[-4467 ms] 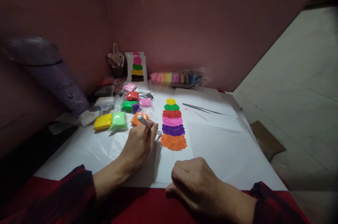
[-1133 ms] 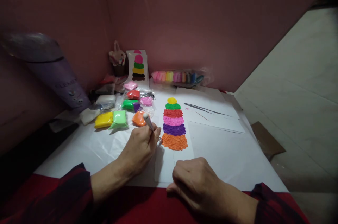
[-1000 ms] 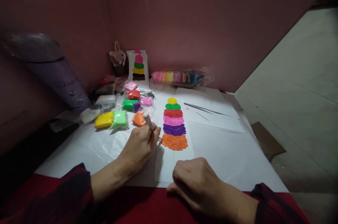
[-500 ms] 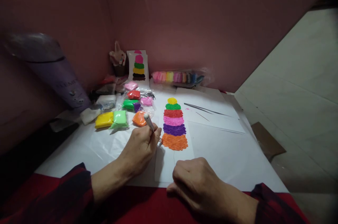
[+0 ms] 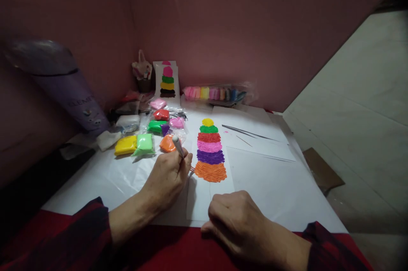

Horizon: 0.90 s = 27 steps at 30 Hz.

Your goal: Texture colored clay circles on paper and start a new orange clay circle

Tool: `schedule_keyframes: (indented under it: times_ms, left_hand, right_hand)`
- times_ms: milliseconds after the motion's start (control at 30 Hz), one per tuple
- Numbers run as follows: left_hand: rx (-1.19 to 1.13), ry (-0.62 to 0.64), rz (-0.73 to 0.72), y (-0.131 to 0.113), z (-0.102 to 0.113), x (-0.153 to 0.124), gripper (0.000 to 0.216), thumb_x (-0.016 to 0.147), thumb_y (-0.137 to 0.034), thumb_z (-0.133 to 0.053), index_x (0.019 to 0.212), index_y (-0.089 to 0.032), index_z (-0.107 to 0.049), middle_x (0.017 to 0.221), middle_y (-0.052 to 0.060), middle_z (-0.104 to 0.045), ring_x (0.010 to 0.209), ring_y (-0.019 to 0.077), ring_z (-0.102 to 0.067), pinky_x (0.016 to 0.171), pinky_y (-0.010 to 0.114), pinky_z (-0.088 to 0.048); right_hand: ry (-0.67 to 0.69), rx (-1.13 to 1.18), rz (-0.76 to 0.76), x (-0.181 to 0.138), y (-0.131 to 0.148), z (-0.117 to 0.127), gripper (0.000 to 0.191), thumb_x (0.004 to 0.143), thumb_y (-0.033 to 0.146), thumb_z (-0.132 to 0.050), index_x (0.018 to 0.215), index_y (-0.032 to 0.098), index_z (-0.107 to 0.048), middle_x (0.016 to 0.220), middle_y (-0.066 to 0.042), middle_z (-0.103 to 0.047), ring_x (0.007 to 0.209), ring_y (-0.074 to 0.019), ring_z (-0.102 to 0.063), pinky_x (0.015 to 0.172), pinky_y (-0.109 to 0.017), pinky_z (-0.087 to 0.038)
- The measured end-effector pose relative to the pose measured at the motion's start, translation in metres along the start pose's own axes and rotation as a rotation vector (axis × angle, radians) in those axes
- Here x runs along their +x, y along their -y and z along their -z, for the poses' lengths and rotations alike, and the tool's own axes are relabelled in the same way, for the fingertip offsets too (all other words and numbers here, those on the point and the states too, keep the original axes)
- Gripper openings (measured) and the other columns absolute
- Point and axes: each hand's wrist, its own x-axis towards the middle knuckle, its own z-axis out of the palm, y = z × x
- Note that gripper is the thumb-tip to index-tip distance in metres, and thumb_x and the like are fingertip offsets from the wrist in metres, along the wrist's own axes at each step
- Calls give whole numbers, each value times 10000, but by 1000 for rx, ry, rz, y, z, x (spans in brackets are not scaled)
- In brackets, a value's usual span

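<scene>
Pinched in my left hand (image 5: pixel 168 177) like a pen is a white-handled pronged tool (image 5: pixel 178 145). Its thin tip is just left of the orange bottom band of a textured clay piece (image 5: pixel 210 149); I cannot tell if it touches. The piece is a stack of bands in yellow, green, red, pink, purple and orange, widening downward on a white paper strip (image 5: pixel 199 203). My right hand (image 5: pixel 237 222) rests as a loose fist over the strip's near end, with no object showing in its curled fingers. A faint line runs from the piece toward that hand.
Wrapped clay packets (image 5: pixel 126 145) crowd the left side. A purple bottle (image 5: pixel 73 92) leans behind them. Farther back are a picture card (image 5: pixel 167 81) and a bag of coloured clay (image 5: pixel 215 93). Dark tweezers (image 5: pixel 244 130) and a thin stick (image 5: pixel 244 141) lie right of the piece.
My left hand has shifted slightly left, drawing the tool's tip away from the orange band's left edge. My right hand has stayed in place.
</scene>
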Motion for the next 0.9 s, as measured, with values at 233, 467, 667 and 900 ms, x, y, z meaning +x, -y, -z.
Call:
schedule_keyframes:
  times_ms: [233,467,667,900]
  left_hand:
    - [0,-55,-28,-1,1,-1,287,920,-247,-402,657,-181,-497,549,-38,-483,483,103,-447,507,260,-350]
    - [-47,2,-4,-1,-1,-2,309,925,-262,-395,624,-200,-433,532,-53,-430,472,96,-411,504,264,-331]
    - [6,12,-25,1,-2,-1,307,925,-261,-387,623,-206,-401,538,-53,-426,477,97,-402,522,270,-332]
    - [-7,-25,-33,-1,1,-2,276,927,-252,-387,676,-191,-485,571,-32,-504,493,110,-463,516,263,-368]
  right_hand:
    - [-7,-7,9,1,-1,-1,334,977,350,-435,706,177,-526,613,2,-570,478,-118,-389,478,-292,-201]
    - [-1,-3,-4,0,0,-1,326,973,348,-442,703,181,-516,605,5,-564,475,-116,-381,478,-291,-195]
    - [9,-12,-7,-1,0,-1,320,975,349,-444,712,181,-515,613,6,-565,475,-114,-383,474,-291,-195]
    - [7,-9,-6,1,0,0,331,980,354,-424,712,183,-519,613,2,-570,474,-119,-394,468,-296,-203]
